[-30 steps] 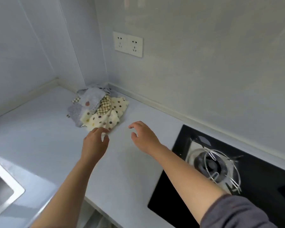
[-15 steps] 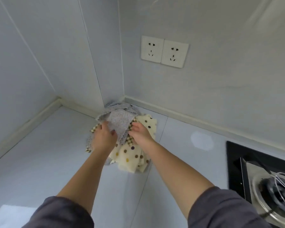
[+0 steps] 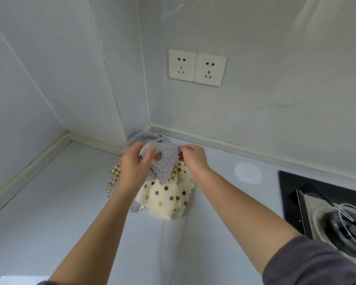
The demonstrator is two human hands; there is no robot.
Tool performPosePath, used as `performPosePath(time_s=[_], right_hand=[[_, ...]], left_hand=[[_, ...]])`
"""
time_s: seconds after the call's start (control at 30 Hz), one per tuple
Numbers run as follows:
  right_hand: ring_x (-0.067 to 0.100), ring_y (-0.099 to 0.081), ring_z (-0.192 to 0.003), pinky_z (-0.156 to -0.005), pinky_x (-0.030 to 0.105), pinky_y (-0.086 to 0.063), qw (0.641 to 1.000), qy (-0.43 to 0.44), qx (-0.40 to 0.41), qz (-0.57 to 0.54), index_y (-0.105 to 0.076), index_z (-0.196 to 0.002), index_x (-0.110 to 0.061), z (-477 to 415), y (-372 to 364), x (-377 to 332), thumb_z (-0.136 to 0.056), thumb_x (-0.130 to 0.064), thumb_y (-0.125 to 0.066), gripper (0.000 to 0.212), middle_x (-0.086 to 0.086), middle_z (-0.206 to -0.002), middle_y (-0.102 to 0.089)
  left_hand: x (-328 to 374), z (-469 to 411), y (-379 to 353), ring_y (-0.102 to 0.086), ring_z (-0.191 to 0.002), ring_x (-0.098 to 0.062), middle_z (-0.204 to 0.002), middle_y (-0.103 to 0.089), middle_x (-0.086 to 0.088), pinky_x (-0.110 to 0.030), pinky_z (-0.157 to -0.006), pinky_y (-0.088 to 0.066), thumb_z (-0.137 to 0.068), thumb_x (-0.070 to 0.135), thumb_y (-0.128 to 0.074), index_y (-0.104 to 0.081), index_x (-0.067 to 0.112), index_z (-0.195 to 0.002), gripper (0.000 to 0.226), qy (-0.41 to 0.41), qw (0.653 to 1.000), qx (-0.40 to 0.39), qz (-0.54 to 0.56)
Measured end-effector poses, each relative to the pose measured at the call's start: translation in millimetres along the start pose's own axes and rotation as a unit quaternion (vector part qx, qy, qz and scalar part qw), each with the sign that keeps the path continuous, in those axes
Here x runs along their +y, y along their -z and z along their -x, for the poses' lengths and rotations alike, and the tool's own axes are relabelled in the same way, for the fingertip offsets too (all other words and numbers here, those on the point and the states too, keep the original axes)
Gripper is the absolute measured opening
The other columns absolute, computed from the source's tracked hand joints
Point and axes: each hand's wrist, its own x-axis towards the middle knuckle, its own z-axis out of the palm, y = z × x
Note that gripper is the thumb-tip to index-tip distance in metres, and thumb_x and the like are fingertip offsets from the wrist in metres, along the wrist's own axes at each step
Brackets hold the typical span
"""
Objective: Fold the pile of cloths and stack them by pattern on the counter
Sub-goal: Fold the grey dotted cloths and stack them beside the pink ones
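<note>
The pile of cloths (image 3: 167, 194) lies on the desk (image 3: 49, 202) in the wall corner, below and left of the wall socket (image 3: 196, 67). The left grip (image 3: 134, 163) and right grip (image 3: 193, 159) each pinch the upper edge of the grey cloth (image 3: 167, 164), directly below the socket. The fabric appears light, limp and non-slip, and will sag between holds. Take hold at two adjacent corners to spread it before folding.

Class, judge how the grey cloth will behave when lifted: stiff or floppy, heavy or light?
Probably floppy: the grey cloth sags to a point between the left hand and right hand. Likely light: fingertip pinches hold it.
</note>
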Motion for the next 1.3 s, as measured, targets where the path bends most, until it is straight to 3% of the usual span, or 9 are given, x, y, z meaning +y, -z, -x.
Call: performPosePath(time_s=[0.07, 0.2, 0.37, 0.6, 0.8, 0.93, 1.07, 1.2, 1.3], right_hand=[[0.022, -0.053, -0.071, -0.066, 0.034, -0.043, 0.998, -0.011, 0.025, -0.053, -0.056, -0.077, -0.007, 5.1, 25.6, -2.3, -0.09, -0.015, -0.044, 0.019, 0.01, -0.078, -0.057], [0.02, -0.054, -0.056, -0.059, 0.031, -0.046, 0.985, -0.051, 0.046, -0.156, -0.051, -0.076, -0.013, 13.7, 86.4, 28.6, -0.096, -0.012, -0.039, 0.023, 0.006, -0.062, -0.057], [0.02, -0.043, -0.05, -0.048, 0.024, -0.037, 0.993, -0.075, 0.056, -0.076, -0.047, -0.071, -0.013, 14.4, 134.1, 117.6, -0.095, -0.009, -0.039, 0.026, 0.008, -0.061, -0.046], [0.026, -0.055, -0.066, -0.062, 0.037, -0.05, 0.997, -0.012, 0.051, -0.048, -0.05, -0.079, -0.011, -5.1, 163.0, 177.5, -0.093, -0.014, -0.042, 0.016, 0.013, -0.073, -0.054], [0.024, -0.053, -0.067, -0.057, 0.031, -0.05, 0.996, 0.053, 0.068, -0.011, -0.045, -0.079, -0.017, 1.8, 179.3, 203.3, -0.084, -0.005, -0.051, 0.014, 0.014, -0.083, -0.054], [0.017, -0.045, -0.05, -0.037, 0.016, -0.032, 0.991, 0.087, 0.089, 0.054, -0.042, -0.112, -0.025, 37.1, 189.8, 216.5, -0.086, -0.006, -0.043, 0.032, 0.006, -0.077, -0.054], [0.018, -0.052, -0.057, -0.048, 0.022, -0.04, 0.977, 0.106, 0.075, 0.17, -0.044, -0.118, -0.03, 81.9, 203.8, 234.4, -0.088, -0.012, -0.044, 0.035, 0.004, -0.082, -0.058], [0.024, -0.053, -0.109, -0.082, 0.034, -0.043, 0.86, 0.235, 0.163, 0.423, -0.053, -0.125, -0.024, 117.5, 205.9, 260.8, -0.092, -0.021, -0.047, 0.034, 0.003, -0.122, -0.053], [0.021, -0.056, -0.109, -0.091, 0.034, -0.045, 0.853, 0.302, 0.092, 0.416, -0.063, -0.116, -0.017, 127.9, 189.6, 269.0, -0.093, -0.016, -0.044, 0.03, 0.001, -0.124, -0.06]], left_hand=[[3.6, 9.6, -8.4, -0.043, -0.054, -0.006, -0.061, -0.048, 0.006, -0.023, -0.056, -0.037, -0.098, 0.023, -0.053, -0.052, 0.013, -0.071, 0.028, -0.007, 0.999, -0.017, 0.035], [-18.1, 43.0, -51.0, -0.061, -0.068, -0.023, -0.071, -0.066, 0.004, -0.032, -0.062, -0.048, -0.099, 0.022, -0.044, -0.061, 0.013, -0.076, 0.03, 0.009, 0.997, -0.081, -0.012], [-59.9, 82.5, -125.5, -0.062, -0.068, -0.013, -0.079, -0.067, 0.006, -0.029, -0.06, -0.044, -0.094, 0.028, -0.055, -0.061, 0.018, -0.088, 0.014, -0.044, 0.964, -0.164, -0.206], [-94.2, 110.3, -182.6, -0.048, -0.116, -0.02, -0.124, -0.054, 0.005, -0.038, -0.094, -0.033, -0.09, 0.047, -0.054, -0.058, 0.025, -0.121, 0.038, -0.179, 0.886, -0.174, -0.39], [-109.3, 111.2, -180.2, -0.054, -0.115, -0.025, -0.124, -0.059, -0.001, -0.044, -0.099, -0.039, -0.091, 0.017, -0.058, -0.063, 0.019, -0.116, 0.026, -0.207, 0.911, -0.161, -0.318], [-110.8, 127.2, -157.0, -0.059, -0.101, -0.032, -0.11, -0.064, -0.006, -0.041, -0.083, -0.04, -0.078, 0.001, -0.065, -0.069, 0.014, -0.104, 0.029, -0.275, 0.874, -0.082, -0.391], [-105.1, 157.4, -135.2, -0.06, -0.088, -0.029, -0.095, -0.064, -0.004, -0.036, -0.072, -0.042, -0.082, 0.013, -0.067, -0.069, 0.013, -0.093, 0.011, -0.339, 0.861, -0.066, -0.374], [-105.1, 191.9, -128.3, -0.056, -0.099, -0.014, -0.11, -0.06, 0.007, -0.03, -0.085, -0.045, -0.081, 0.065, -0.042, -0.065, 0.023, -0.109, 0.056, -0.332, 0.847, -0.217, -0.353], [-103.2, 199.2, -117.2, -0.055, -0.087, -0.008, -0.098, -0.059, 0.011, -0.028, -0.079, -0.045, -0.081, 0.068, -0.036, -0.065, 0.027, -0.096, 0.052, -0.342, 0.849, -0.231, -0.329]])
